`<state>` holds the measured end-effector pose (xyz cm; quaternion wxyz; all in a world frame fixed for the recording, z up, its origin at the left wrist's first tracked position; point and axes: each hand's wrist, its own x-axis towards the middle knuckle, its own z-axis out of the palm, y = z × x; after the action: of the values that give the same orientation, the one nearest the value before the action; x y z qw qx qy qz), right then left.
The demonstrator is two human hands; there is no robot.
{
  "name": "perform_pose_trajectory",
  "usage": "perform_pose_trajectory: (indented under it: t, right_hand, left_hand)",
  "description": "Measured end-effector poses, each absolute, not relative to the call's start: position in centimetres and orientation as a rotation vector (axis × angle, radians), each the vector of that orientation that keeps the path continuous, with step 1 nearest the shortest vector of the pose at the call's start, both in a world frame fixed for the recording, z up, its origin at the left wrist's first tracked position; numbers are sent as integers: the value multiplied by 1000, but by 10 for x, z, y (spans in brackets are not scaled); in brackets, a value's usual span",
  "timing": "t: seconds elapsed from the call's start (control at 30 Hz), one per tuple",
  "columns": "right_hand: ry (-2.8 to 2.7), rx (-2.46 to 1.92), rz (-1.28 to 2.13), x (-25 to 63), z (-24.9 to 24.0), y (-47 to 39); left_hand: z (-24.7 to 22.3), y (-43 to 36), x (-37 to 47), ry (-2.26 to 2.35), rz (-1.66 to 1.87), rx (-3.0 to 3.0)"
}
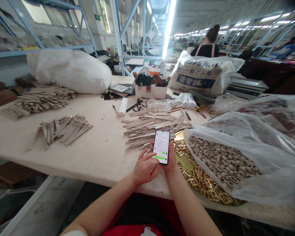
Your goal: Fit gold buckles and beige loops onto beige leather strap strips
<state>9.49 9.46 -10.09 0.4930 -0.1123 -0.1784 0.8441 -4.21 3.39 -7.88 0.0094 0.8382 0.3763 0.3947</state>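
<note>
A lit smartphone (161, 147) showing a chat screen with green message bubbles rests upright in my right hand (171, 159), whose fingers wrap around its edges. My left hand (145, 167) has its fingers apart, with fingertips at the phone's lower left side, over the screen. Behind the phone lies a loose heap of beige strips (147, 126). To the right of my right hand, gold buckles (199, 178) are spread on a round gold tray (190, 161). A clear plastic bag of small beige loops (223, 160) lies partly over that tray.
Strips fitted with metal pieces (64, 129) and a larger strip pile (41, 101) lie left. Toward the back are a white sack (68, 72), a box of scraps (151, 91), a printed bag (199, 75) and a scale (247, 87). A person (206, 47) is beyond the table.
</note>
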Motion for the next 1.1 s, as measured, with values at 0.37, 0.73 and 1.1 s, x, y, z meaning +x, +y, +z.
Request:
perform_pose_trajectory:
  t: [0.37,0.73,1.1]
  right_hand:
    - [-444,-324,2048,95,-101,95]
    - [-457,-354,2058,95,-100,93]
    - [-418,-334,2065,95,-102,94]
  left_hand:
    - [-75,34,-42,1196,1331,2537]
    - [-75,34,-42,1198,1288,2553]
    - [-76,34,-41,1204,1260,2586]
